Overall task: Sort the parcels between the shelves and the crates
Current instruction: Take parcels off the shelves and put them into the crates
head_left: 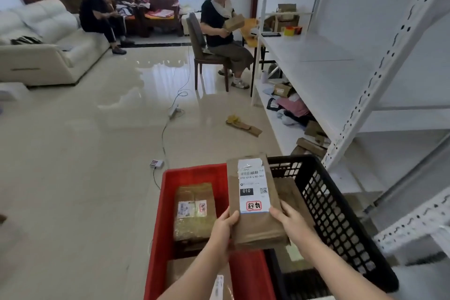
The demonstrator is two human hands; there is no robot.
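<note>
I hold a flat brown paper parcel (258, 221) with a white shipping label reading 010, above the seam between two crates. My left hand (225, 225) grips its lower left edge, thumb on top. My right hand (289, 221) grips its lower right edge. A red crate (170, 202) lies below on the left and holds a tape-wrapped box (194, 212) and another brown parcel (185, 275). A black perforated crate (341, 214) on the right holds brown parcels (292, 192). White metal shelves (328, 73) stand to the right.
Parcels and clothing (294, 107) lie on the lowest shelf. A person (219, 27) sits on a chair by the shelf end holding a box; another sits on a sofa (41, 39). A cable with a power strip (174, 111) and paper scraps (243, 125) lie on the tiled floor.
</note>
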